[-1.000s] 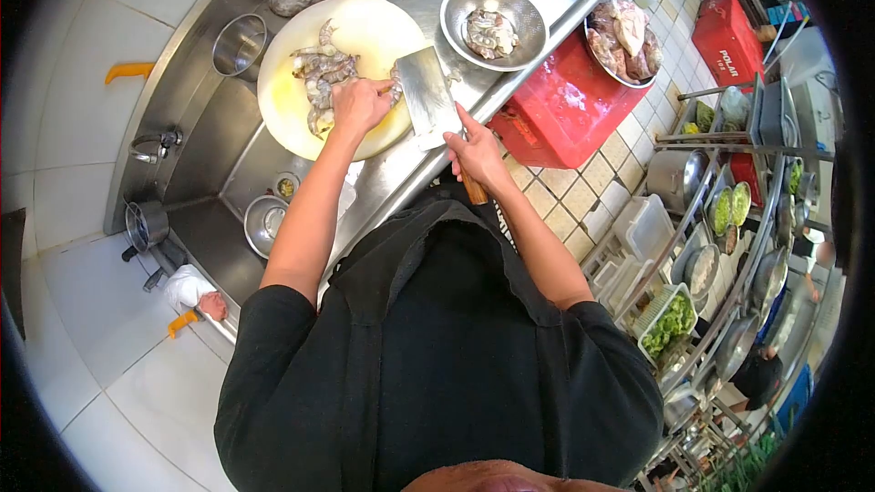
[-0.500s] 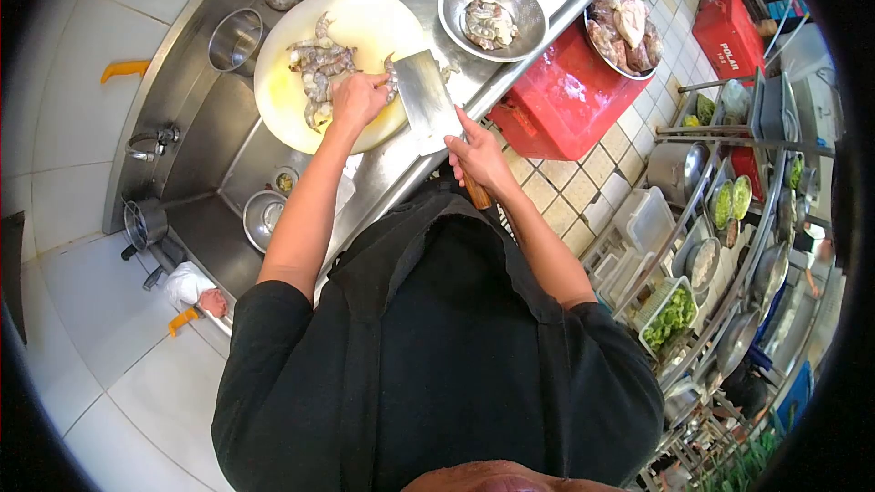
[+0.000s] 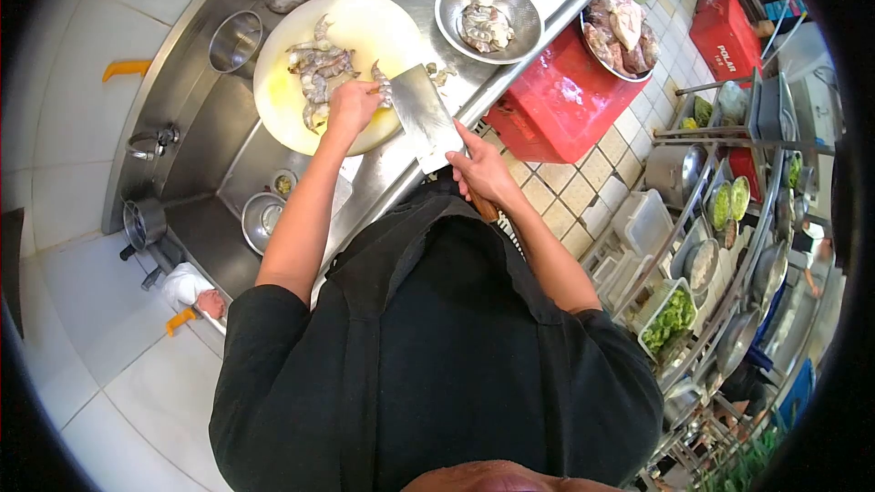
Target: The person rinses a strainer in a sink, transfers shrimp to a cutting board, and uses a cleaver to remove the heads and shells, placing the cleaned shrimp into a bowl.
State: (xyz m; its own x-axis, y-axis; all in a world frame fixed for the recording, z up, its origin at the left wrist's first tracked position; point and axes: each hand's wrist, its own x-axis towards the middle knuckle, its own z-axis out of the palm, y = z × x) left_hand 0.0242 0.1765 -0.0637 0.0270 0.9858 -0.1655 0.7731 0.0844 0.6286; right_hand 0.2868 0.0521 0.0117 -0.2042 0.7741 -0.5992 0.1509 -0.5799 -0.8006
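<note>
Over a round, yellowish-white cutting board point(image 3: 401, 27), my left hand point(image 3: 354, 106) has its fingers closed on one end of a single grey shrimp point(image 3: 383, 84). A pile of similar shrimp point(image 3: 314, 73) lies to its left on the board. My right hand point(image 3: 481, 169) grips the wooden handle of a cleaver point(image 3: 426, 117). The broad blade slants up and left, its far end over the board's right edge beside the shrimp. Small greyish scraps point(image 3: 441, 73) sit on the steel counter just past the blade.
A perforated metal bowl point(image 3: 488, 18) of shrimp stands right of the board. A steel pot point(image 3: 236, 41) is to its left, near the sink point(image 3: 205, 219). On a red cooler point(image 3: 551, 100) rests a bowl of raw meat point(image 3: 624, 32). Shelves point(image 3: 720, 246) with food containers line the right.
The left hand has shifted slightly, and the shrimp at its fingertips shows more clearly. The cleaver has moved a little down and left. More scraps show beside the blade.
</note>
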